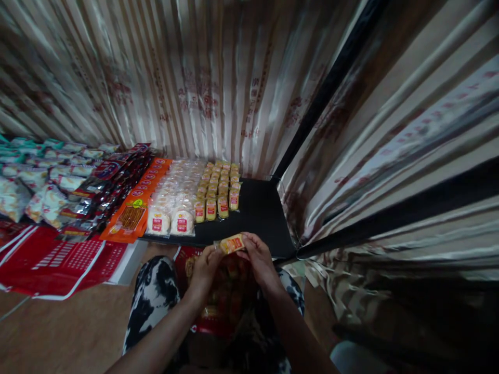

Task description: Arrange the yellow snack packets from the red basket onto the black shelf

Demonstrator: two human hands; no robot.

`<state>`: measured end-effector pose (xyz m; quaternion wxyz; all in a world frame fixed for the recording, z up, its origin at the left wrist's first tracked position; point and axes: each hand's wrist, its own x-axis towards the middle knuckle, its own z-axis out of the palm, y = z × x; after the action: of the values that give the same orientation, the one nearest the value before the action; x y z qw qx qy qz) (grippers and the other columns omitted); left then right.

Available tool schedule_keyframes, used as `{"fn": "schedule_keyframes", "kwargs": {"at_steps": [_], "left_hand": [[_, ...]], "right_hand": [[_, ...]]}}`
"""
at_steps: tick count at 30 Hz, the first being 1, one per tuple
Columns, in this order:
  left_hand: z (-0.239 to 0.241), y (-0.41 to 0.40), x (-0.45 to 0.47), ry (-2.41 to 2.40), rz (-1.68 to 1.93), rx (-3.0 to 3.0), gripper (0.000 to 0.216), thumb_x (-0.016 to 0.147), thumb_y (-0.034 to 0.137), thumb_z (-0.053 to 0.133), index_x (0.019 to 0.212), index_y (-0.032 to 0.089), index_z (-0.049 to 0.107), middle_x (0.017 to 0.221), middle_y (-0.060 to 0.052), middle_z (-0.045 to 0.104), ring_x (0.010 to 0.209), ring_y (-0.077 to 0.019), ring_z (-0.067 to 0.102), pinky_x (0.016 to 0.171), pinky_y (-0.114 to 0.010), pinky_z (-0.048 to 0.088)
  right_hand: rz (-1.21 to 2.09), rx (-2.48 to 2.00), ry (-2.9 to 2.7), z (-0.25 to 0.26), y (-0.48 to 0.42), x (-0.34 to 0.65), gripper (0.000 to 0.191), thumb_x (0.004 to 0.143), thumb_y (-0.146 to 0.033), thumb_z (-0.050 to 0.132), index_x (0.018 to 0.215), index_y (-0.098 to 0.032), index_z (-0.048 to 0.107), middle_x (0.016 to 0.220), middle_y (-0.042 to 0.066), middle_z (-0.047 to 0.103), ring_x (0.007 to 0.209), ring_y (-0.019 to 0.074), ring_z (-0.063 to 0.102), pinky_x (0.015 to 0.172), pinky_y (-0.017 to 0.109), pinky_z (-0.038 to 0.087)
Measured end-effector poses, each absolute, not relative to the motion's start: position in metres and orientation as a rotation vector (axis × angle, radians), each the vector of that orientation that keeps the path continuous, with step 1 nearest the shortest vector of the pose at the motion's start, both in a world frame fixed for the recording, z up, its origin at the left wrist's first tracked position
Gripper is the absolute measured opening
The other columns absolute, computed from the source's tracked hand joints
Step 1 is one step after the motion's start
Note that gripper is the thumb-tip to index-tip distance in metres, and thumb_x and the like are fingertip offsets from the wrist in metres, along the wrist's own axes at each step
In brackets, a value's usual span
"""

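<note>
Both forearms reach up from the bottom edge, over knees in black-and-white patterned trousers (156, 296). Between the knees sits a red bag (218, 306) with more yellow packets dimly visible inside. The left hand (205, 267) and right hand (259, 259) meet above it, fingers pinched on either end of a small yellow snack packet (233, 243), held level just short of the near edge of the black bench (261, 213). On the bench, at eleven o'clock from the packet, stand rows of matching yellow packets (218, 189), then round white cakes in clear wrap (175, 200), then orange packs (134, 210) and dark red packs (109, 182). Bare black surface stays open at one o'clock, hemmed by striped curtains (202, 78).
</note>
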<state>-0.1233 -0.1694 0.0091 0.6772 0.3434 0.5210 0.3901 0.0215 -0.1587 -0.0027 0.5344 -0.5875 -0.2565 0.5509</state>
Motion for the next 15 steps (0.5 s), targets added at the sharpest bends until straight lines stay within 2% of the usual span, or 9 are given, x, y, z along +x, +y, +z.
{"fn": "schedule_keyframes", "kwargs": {"at_steps": [4, 8, 15], "left_hand": [[0.001, -0.156, -0.108, 1.175, 0.934, 0.741, 0.042, 0.067, 0.047, 0.062, 0.092, 0.015, 0.056, 0.066, -0.001, 0.062, 0.056, -0.0117, 0.058, 0.049, -0.02, 0.041], [-0.003, -0.139, -0.104, 1.164, 0.941, 0.736, 0.04, 0.065, 0.044, 0.062, 0.091, 0.015, 0.055, 0.071, -0.001, 0.063, 0.056, -0.012, 0.06, 0.049, -0.02, 0.042], [-0.003, -0.106, -0.099, 1.197, 0.937, 0.963, 0.032, 0.07, 0.039, 0.054, 0.089, 0.013, 0.055, 0.059, 0.002, 0.056, 0.047, -0.0088, 0.053, 0.041, -0.017, 0.034]], "right_hand": [[1.279, -1.42, -0.604, -0.01, -0.154, 0.027, 0.039, 0.066, -0.05, 0.064, 0.088, -0.019, 0.059, 0.083, 0.002, 0.066, 0.074, 0.0151, 0.063, 0.061, 0.024, 0.052], [1.277, -1.399, -0.579, -0.016, -0.155, 0.03, 0.04, 0.064, -0.052, 0.065, 0.086, -0.019, 0.058, 0.084, 0.001, 0.064, 0.075, 0.0153, 0.062, 0.062, 0.025, 0.052], [1.198, -1.466, -0.819, -0.023, -0.154, 0.037, 0.033, 0.069, -0.05, 0.062, 0.08, -0.018, 0.058, 0.077, 0.002, 0.065, 0.072, 0.0151, 0.06, 0.065, 0.025, 0.048]]}}
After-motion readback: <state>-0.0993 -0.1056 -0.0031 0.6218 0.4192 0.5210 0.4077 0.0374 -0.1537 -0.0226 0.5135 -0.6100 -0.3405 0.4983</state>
